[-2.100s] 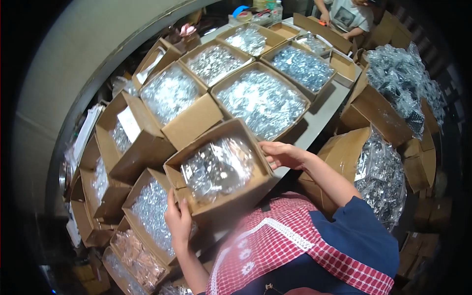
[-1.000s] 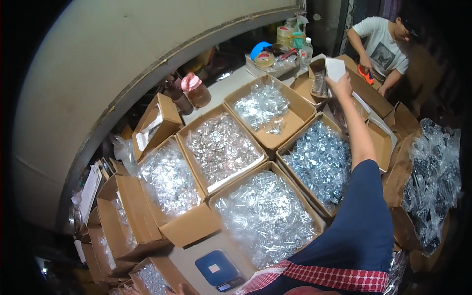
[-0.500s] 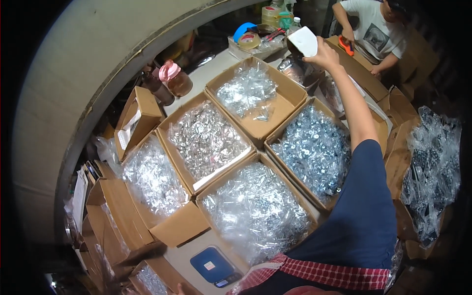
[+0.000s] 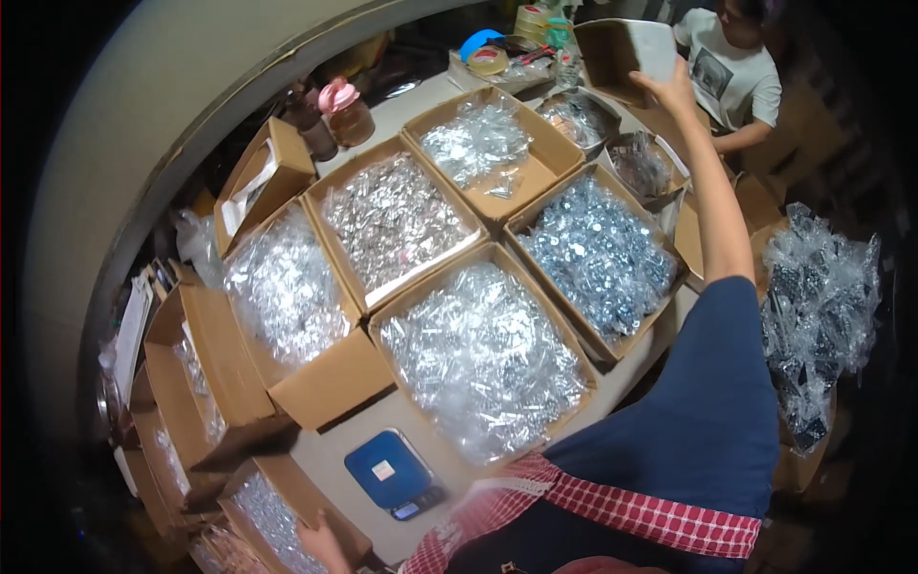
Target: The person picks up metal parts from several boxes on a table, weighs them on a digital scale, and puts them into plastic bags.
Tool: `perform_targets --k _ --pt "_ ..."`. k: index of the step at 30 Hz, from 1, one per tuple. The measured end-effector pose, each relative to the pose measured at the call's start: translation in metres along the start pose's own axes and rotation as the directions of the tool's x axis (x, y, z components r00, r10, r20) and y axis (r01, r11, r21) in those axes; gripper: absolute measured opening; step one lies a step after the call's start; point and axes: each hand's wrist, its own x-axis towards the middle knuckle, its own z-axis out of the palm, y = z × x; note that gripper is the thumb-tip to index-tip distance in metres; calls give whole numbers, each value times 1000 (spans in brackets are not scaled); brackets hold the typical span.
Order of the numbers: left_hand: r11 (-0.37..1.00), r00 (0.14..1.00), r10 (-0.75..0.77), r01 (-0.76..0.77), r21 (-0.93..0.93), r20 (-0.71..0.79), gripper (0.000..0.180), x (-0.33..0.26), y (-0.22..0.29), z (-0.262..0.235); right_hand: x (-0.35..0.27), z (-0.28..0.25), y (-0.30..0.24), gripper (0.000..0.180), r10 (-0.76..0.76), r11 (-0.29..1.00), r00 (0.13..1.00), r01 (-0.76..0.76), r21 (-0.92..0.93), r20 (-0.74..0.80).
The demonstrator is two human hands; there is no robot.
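High at the upper right, my right hand (image 4: 675, 94) grips a small open carton (image 4: 612, 59) with a white side, held tilted over the bench's far end. Low on the left, my left hand (image 4: 323, 541) has its fingers bent over the wall of a narrow cardboard box (image 4: 339, 512) containing clear bags of small metal parts (image 4: 271, 521). Beside that box lies a blue digital scale (image 4: 389, 469). In front of me stands a wide box of bagged shiny metal parts (image 4: 488, 359). Another box, with bluish metal hardware (image 4: 598, 253), sits below my raised right arm.
More boxes of bagged parts (image 4: 392, 220) cover the bench. A pink-lidded jar (image 4: 346, 113) and tape rolls (image 4: 488, 59) stand at the back. Another person (image 4: 732, 72) is at the far right. Bagged dark parts (image 4: 820, 316) are piled on the right. Empty cartons (image 4: 215, 364) line the left.
My right hand has turned the carton so its open inside shows. More of my left hand has come into view, over the narrow box. The other person's orange tool is no longer visible.
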Motion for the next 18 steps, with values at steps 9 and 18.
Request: perform_targets --k 9,18 --pt "993 985 95 -82 89 -143 74 15 -52 2 -143 -100 -219 50 124 224 819 -573 788 560" --pt "913 965 243 -262 -311 -100 68 6 -64 -22 -358 -183 -445 59 -132 128 163 -975 180 978"
